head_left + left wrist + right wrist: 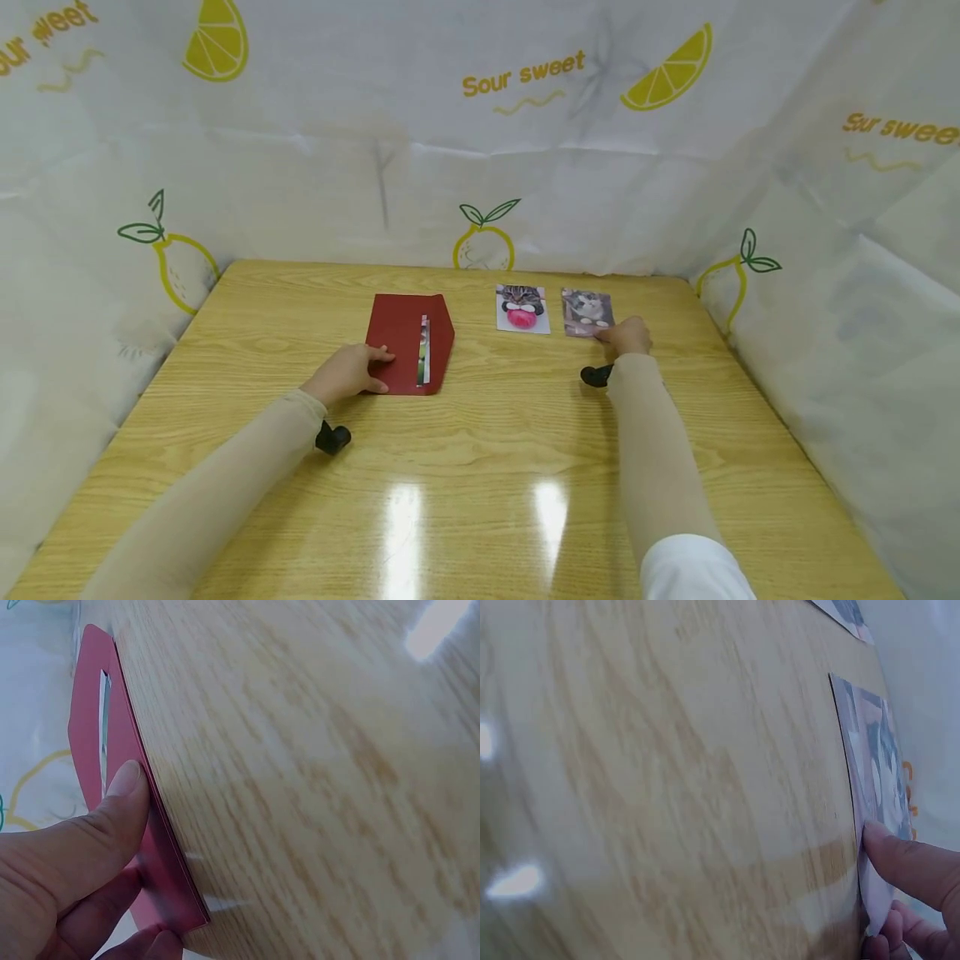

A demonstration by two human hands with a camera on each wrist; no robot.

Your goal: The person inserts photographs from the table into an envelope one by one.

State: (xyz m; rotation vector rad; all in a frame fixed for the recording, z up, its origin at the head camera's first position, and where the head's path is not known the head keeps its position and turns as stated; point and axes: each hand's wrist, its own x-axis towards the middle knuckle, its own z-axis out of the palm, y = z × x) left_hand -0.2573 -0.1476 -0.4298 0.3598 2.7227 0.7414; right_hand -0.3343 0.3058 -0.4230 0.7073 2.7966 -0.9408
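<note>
A red envelope lies on the table with its pointed flap open to the right. A strip of a picture card shows at its mouth. My left hand rests on the envelope's near left part, thumb and forefinger spread on top. My right hand pinches the near right corner of a photo of a grey and white cat. In the right wrist view that corner bends up a little between thumb and fingers. To its left lies another photo, a tabby cat with a pink ball, untouched.
The wooden table has glare spots near its front. White cloth printed with lemons hangs behind it and along both sides. A black wrist mount sits under my left wrist, another by my right.
</note>
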